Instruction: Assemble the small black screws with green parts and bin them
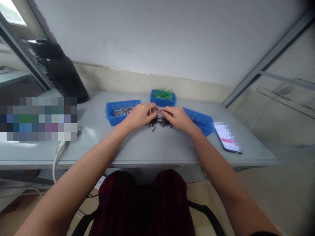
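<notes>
The left hand (142,115) and right hand (177,117) seem to be picking through the pile of black screws (165,123) on the worktop (157,149), fingers (153,116) bunched close, but I can't tell if they pinch one, and the next move likely needs a gentle grip.

No lettering or numbers can be read: the lit screen of the phone (227,139) on the right and the patch (38,118) on the left are pixelated.
</notes>
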`<state>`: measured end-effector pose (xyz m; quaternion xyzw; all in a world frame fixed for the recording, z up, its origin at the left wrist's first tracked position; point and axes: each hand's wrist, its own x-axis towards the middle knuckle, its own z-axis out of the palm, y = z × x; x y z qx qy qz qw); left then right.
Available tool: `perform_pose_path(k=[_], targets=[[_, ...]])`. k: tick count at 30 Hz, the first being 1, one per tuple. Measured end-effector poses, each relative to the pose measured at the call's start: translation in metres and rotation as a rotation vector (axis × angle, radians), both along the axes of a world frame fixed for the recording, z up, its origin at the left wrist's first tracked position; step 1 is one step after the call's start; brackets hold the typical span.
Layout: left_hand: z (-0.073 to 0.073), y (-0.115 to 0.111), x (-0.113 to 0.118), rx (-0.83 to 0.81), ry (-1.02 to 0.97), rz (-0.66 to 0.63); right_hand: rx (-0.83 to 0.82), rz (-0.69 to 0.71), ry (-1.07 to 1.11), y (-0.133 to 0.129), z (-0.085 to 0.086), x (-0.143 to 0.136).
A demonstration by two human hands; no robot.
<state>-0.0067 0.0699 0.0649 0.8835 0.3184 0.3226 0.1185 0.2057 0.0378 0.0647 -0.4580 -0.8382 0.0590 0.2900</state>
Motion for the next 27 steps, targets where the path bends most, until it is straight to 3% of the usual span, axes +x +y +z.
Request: perform_pose_path(k=[27], targets=[[0.0036,-0.0039,-0.0010,-0.007,0.018,-0.009,-0.026,0.009,-0.007,-0.0014,0.0005,-0.0010]])
